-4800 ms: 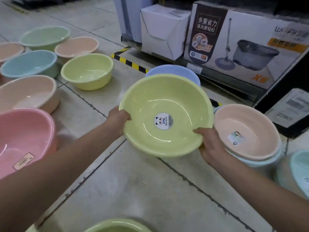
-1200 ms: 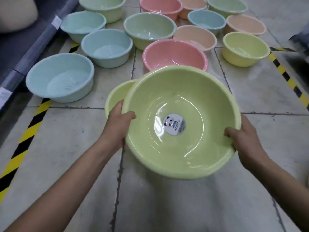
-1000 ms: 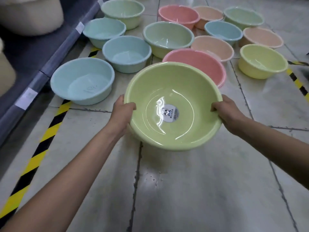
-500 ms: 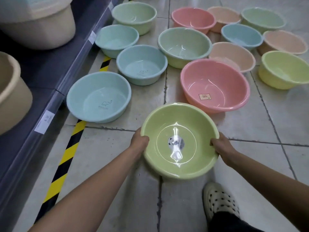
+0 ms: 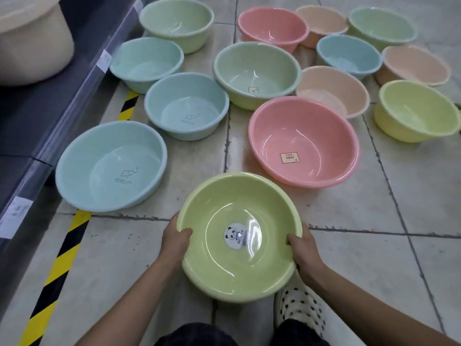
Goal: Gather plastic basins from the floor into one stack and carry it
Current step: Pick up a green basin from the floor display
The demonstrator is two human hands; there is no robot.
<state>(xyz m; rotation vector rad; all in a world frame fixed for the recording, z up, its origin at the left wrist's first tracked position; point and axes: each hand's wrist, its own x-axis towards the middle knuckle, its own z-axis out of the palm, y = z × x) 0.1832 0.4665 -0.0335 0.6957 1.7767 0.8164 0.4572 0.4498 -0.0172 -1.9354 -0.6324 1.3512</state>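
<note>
I hold a yellow-green basin (image 5: 239, 270) with a panda sticker on its bottom, low over the floor tiles. My left hand (image 5: 175, 242) grips its left rim and my right hand (image 5: 303, 248) grips its right rim. Whether a second basin sits nested under it is hidden. Just beyond it stand a large pink basin (image 5: 303, 141) with a label and a pale blue basin (image 5: 111, 166). Further back lie several more basins in blue, green, pink, peach and yellow, among them a yellow one (image 5: 415, 111) at the right.
A dark shelf edge (image 5: 50, 126) with price tags runs along the left, with a beige tub (image 5: 32, 38) on it. Yellow-black hazard tape (image 5: 62, 260) marks the floor beside it. My spotted shoe (image 5: 299, 308) is under the held basin.
The view turned from the boxed shelf to the floor of basins. I lowered the yellow-green basin toward the floor onto where another yellow-green one stood, and it now sits closer to my feet.
</note>
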